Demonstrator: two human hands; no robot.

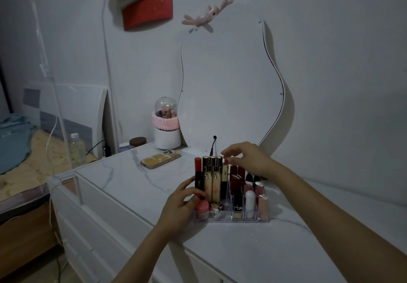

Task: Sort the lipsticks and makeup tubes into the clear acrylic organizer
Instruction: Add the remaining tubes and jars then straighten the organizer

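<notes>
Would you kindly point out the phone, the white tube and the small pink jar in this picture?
phone (160, 160), head view, middle of its yellow back.
white tube (249, 203), head view, middle of its body, front row of the organizer.
pink jar (201, 209), head view, its pink side, front left compartment.

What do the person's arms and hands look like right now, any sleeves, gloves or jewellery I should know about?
Both forearms are bare as far as the frame shows: no sleeves, gloves, watch or bracelets. The left hand and the right hand show no rings that I can make out. The fingernails look painted a pinkish red, clearest on the right hand's fingertips. The light is dim, so fine detail is uncertain.
</notes>
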